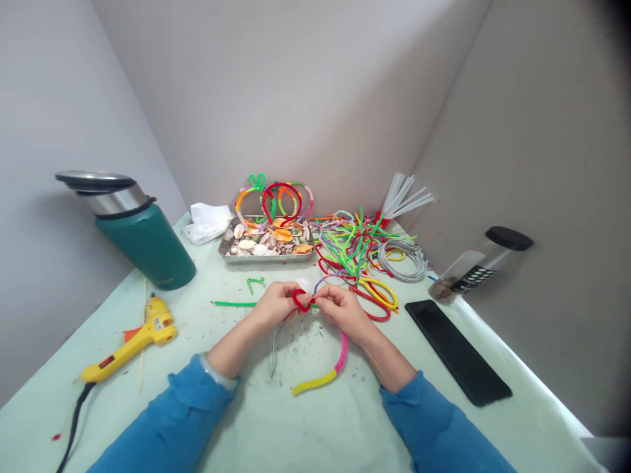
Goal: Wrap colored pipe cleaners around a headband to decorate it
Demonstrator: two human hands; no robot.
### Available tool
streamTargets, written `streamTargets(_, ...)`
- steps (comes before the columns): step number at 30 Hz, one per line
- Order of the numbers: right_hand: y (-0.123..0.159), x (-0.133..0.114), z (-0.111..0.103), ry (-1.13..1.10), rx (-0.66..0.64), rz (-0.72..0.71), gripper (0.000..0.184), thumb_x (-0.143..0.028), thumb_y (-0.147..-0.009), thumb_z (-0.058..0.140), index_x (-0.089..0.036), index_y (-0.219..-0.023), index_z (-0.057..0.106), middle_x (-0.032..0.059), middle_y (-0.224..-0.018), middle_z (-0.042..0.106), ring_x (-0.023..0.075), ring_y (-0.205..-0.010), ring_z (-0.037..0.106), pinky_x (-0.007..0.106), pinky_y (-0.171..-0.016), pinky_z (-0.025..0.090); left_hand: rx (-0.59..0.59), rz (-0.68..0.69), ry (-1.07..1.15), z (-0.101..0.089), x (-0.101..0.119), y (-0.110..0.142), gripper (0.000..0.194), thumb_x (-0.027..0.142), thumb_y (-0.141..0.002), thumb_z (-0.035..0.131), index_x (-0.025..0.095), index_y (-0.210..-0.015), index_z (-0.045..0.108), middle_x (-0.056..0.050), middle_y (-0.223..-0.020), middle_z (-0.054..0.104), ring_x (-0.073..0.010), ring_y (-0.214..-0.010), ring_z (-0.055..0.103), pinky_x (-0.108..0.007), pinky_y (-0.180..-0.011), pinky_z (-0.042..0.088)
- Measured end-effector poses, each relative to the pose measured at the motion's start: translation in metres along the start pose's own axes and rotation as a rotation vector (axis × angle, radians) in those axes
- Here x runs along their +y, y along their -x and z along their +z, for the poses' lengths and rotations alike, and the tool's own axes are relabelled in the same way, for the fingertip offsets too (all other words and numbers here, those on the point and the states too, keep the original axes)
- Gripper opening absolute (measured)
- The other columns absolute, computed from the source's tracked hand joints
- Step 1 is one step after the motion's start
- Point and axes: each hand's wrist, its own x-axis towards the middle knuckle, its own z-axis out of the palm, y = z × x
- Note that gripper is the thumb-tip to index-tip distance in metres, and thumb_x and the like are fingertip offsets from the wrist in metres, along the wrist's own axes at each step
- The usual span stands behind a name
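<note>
My left hand (279, 303) is closed on a small red pipe cleaner loop (300, 300) above the middle of the table. Close beside it, my right hand (340, 309) pinches with thumb and finger at the red piece's right end. A purple pipe cleaner (323, 281) curves up just behind the right fingertips. Below the right hand, a curved strip wrapped in pink and yellow pipe cleaner (339, 364) hangs down; its upper end is hidden by the hand. A green pencil (234, 304) lies behind the left hand, near a short bent green pipe cleaner (255, 284).
A yellow glue gun (131, 341) and a green bottle (145, 243) are at left. Behind are a metal tray of shells (266, 258), wrapped rings (280, 202) and piled pipe cleaners (355, 246). Wire coil (417, 263), scissors (377, 293), phone (458, 351) and clear bottle (480, 263) are right.
</note>
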Motion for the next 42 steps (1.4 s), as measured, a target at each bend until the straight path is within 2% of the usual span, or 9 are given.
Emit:
streamTargets(4,0.002,-0.002,0.002,0.015,-0.011,-0.031,0.014,-0.031,-0.073,0.058,-0.017,-0.073,0.056,-0.0061,-0.052,0.042,0.0062,-0.044,0.031,0.02,-0.042,0.022,-0.022,-0.129,0.185,-0.001,-0.002,0.0,0.019,0.029,-0.068,0.06,0.012,-0.059,0.053,0.001,-0.046,0.051,-0.0035,-0.029,0.03,-0.021,-0.032,0.016)
streamTargets(11,0.003,-0.001,0.001,-0.055,-0.062,-0.009,0.022,-0.04,-0.081,0.049,-0.019,-0.083,0.056,-0.0025,-0.059,0.054,0.0082,-0.043,0.042,0.021,-0.042,0.03,-0.029,-0.158,0.257,-0.005,0.004,0.001,0.017,0.017,-0.062,0.056,0.013,-0.049,0.046,0.006,-0.039,0.036,-0.0023,-0.03,0.026,-0.021,-0.034,0.012)
streamTargets(16,-0.005,0.005,-0.009,-0.034,0.144,-0.078,0.024,-0.038,-0.082,0.047,-0.019,-0.089,0.057,0.0033,-0.079,0.06,0.0128,-0.058,0.052,0.025,-0.05,0.039,0.025,-0.169,0.362,-0.02,0.003,-0.002,0.022,0.018,-0.063,0.054,0.015,-0.047,0.04,0.006,-0.04,0.033,-0.0022,-0.03,0.023,-0.02,-0.033,0.011)
streamTargets(19,-0.007,0.01,-0.014,0.213,0.177,-0.157,0.019,-0.032,-0.078,0.052,-0.019,-0.091,0.058,0.0029,-0.083,0.059,0.0137,-0.064,0.051,0.026,-0.057,0.04,-0.025,-0.188,0.555,-0.031,-0.005,-0.006,0.016,0.018,-0.064,0.052,0.015,-0.053,0.042,0.007,-0.042,0.032,-0.0015,-0.03,0.021,-0.019,-0.032,0.012)
streamTargets(25,-0.003,0.015,-0.003,0.874,0.05,-0.362,0.013,-0.024,-0.076,0.058,-0.02,-0.088,0.061,0.005,-0.088,0.056,0.0185,-0.085,0.051,0.028,-0.07,0.038,-0.142,-0.244,0.847,-0.038,-0.008,-0.005,0.017,0.015,-0.064,0.048,0.015,-0.052,0.037,0.006,-0.043,0.03,-0.0018,-0.03,0.021,-0.017,-0.031,0.018)
streamTargets(29,-0.025,0.008,-0.005,1.141,0.037,-0.289,0.014,-0.023,-0.083,0.047,-0.02,-0.083,0.061,0.006,-0.086,0.058,0.0169,-0.079,0.053,0.026,-0.065,0.036,-0.137,-0.269,0.894,-0.034,-0.005,-0.003,0.022,0.018,-0.067,0.046,0.016,-0.05,0.033,0.006,-0.042,0.028,-0.0018,-0.028,0.019,-0.017,-0.03,0.017)
streamTargets(33,-0.055,-0.008,-0.02,1.296,0.16,-0.129,0.016,-0.022,-0.082,0.047,-0.017,-0.083,0.063,0.0093,-0.091,0.061,0.0185,-0.084,0.054,0.026,-0.068,0.035,-0.132,-0.262,0.851,-0.031,-0.006,-0.004,0.022,0.021,-0.071,0.048,0.016,-0.053,0.035,0.007,-0.042,0.029,-0.0017,-0.028,0.019,-0.017,-0.03,0.015)
streamTargets(37,-0.057,-0.019,-0.023,1.216,0.155,-0.17,0.017,-0.028,-0.079,0.052,-0.017,-0.08,0.064,0.0089,-0.087,0.063,0.0199,-0.086,0.054,0.027,-0.07,0.035,-0.112,-0.251,0.797,-0.028,-0.008,-0.007,0.021,0.024,-0.072,0.051,0.016,-0.057,0.039,0.008,-0.041,0.032,-0.0019,-0.027,0.018,-0.018,-0.03,0.011)
streamTargets(42,-0.035,-0.028,-0.002,0.462,0.024,-0.107,0.04,-0.047,-0.085,0.04,-0.014,-0.077,0.062,0.0059,-0.074,0.062,0.0153,-0.065,0.054,0.025,-0.057,0.038,-0.017,-0.185,0.631,-0.024,-0.007,-0.005,0.02,0.024,-0.068,0.059,0.015,-0.059,0.044,0.008,-0.04,0.035,-0.0011,-0.028,0.02,-0.017,-0.032,0.009)
